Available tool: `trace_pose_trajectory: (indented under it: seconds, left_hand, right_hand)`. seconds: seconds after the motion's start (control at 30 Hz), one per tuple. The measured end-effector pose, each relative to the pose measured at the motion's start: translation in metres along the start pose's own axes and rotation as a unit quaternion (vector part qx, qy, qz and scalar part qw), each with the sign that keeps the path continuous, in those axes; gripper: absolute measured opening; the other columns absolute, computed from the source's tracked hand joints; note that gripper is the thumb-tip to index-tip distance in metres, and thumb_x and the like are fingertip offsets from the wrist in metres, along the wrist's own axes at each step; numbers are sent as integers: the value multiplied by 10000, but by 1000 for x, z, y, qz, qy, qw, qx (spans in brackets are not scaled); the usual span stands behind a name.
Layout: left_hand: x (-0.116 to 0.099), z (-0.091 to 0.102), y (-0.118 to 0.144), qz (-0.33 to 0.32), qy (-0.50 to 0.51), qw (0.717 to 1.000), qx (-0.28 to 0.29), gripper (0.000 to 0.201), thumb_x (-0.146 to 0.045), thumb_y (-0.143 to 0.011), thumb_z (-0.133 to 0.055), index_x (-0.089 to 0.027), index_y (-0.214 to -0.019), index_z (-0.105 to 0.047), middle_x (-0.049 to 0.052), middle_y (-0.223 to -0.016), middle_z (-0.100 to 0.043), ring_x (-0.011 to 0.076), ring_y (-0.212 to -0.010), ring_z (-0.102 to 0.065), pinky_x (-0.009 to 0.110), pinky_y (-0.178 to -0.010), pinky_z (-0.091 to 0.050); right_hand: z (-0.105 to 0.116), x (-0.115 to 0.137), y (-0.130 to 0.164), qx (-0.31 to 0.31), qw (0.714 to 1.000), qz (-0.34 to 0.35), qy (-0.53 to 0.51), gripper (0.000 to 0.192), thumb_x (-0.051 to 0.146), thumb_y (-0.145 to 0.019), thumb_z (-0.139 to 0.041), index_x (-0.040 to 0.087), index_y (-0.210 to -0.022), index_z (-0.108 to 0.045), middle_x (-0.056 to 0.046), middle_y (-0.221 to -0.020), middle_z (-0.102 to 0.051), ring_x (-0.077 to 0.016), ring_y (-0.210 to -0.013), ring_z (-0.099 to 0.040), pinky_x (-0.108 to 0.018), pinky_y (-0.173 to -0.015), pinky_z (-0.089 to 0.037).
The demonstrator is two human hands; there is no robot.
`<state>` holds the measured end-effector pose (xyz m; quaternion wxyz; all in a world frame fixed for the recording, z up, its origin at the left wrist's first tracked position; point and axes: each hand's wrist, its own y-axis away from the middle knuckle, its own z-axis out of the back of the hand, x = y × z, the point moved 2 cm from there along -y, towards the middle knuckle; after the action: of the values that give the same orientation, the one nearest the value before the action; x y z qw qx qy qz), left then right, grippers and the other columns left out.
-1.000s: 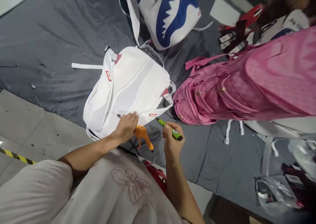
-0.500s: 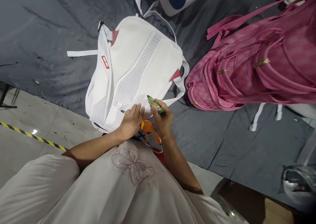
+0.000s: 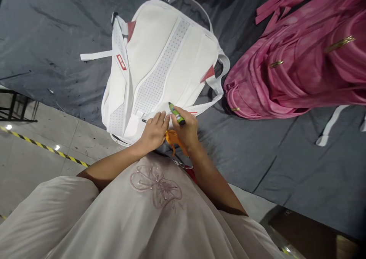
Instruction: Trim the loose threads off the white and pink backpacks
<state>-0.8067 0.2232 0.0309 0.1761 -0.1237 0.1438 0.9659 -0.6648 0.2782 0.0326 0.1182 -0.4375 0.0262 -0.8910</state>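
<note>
**Head view: marker and tag gun meet at the white backpack's lower edge**

The head view looks down on a white backpack (image 3: 160, 64) lying back-panel up on a dark grey sheet (image 3: 57, 42). Both hands work at the backpack's near edge, the one closest to the person. The left hand (image 3: 154, 131) rests on that edge with its fingers curled around an orange tool (image 3: 173, 139), most of it hidden under the hand; it may be a tagging gun, though the view is too poor to be sure. A thin dark tip pokes out beside this hand onto the white fabric. The right hand (image 3: 187, 131), just right of it, pinches a green marker (image 3: 176, 113) whose tip points up the backpack toward the perforated centre strip.

The step in hand appears to be marking or checking a spot on the near edge. The next move probably calls for a steady left hand pinning the fabric flat while the marker tip comes down precisely.

To the right of the backpack, nearly touching its strap, lies a pink backpack (image 3: 300, 57).
</note>
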Motion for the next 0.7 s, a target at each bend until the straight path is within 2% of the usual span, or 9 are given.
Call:
trace_pose_trajectory:
  seconds: [0.07, 0.17, 0.27, 0.4, 0.53, 0.63, 0.7]
  left_hand:
    - [0, 0, 0, 0, -3, 1000, -1, 644, -242, -911, -437, -47, -1514, -319, 219, -1576, -361, 367, -1427, -359, 455, -972, -426]
    - [1, 0, -1, 3, -4, 1000, 4, 639, -235, -913, -434, -48, -1513, -322, 216, -1576, -363, 363, -1432, -353, 456, -980, -426]
    - [0, 1, -2, 1, -3, 1000, 11, 635, -232, -898, -450, -47, -1498, -348, 208, -1574, -370, 362, -1428, -356, 462, -987, -429]
    - [0, 2, -4, 4, -7, 1000, 21, 658, -253, -910, -440, -42, -1519, -307, 209, -1585, -350, 365, -1435, -346, 472, -991, -431]
    - [1, 3, -4, 7, -5, 999, 31, 664, -247, -882, -473, -45, -1500, -342, 204, -1588, -348, 364, -1436, -345, 472, -1010, -426]
    - [1, 2, -5, 6, -1, 1000, 29, 669, -265, -897, -461, -48, -1513, -314, 209, -1589, -343, 364, -1440, -341, 479, -1017, -423]
    - [1, 1, -5, 8, 0, 1000, 29, 666, -251, -889, -461, -53, -1509, -320, 209, -1591, -340, 361, -1442, -337, 480, -1017, -422]
  right_hand:
    - [-2, 0, 0, 5, 1000, 0, 5, 284, 328, -949, -535, 229, -1154, -705, -63, -1097, -759, -241, -976, -709, -406, -914, -523]
    - [-3, 0, 0, -19, 999, -25, 29, 287, 329, -957, -524, 231, -1156, -708, -68, -1078, -760, -242, -964, -699, -422, -942, -491]
    - [-6, 2, 1, 26, 998, -15, 51, 261, 327, -955, -546, 236, -1127, -720, -54, -1058, -763, -226, -948, -689, -412, -956, -452]
    - [-4, 2, 1, -35, 993, -32, 109, 262, 334, -956, -547, 236, -1123, -723, -44, -965, -760, -230, -947, -658, -410, -946, -415]
    - [-6, 3, 3, 20, 996, -8, 91, 248, 352, -952, -563, 264, -1119, -725, -26, -979, -755, -226, -962, -647, -435, -1011, -367]
    - [-4, 2, 3, -7, 994, -38, 102, 273, 344, -957, -550, 276, -1170, -706, -32, -1022, -749, -239, -1020, -628, -441, -1026, -354]
    - [-4, 2, 3, 8, 994, -39, 97, 277, 342, -955, -552, 278, -1179, -702, -29, -1005, -746, -241, -1021, -623, -453, -1044, -337]
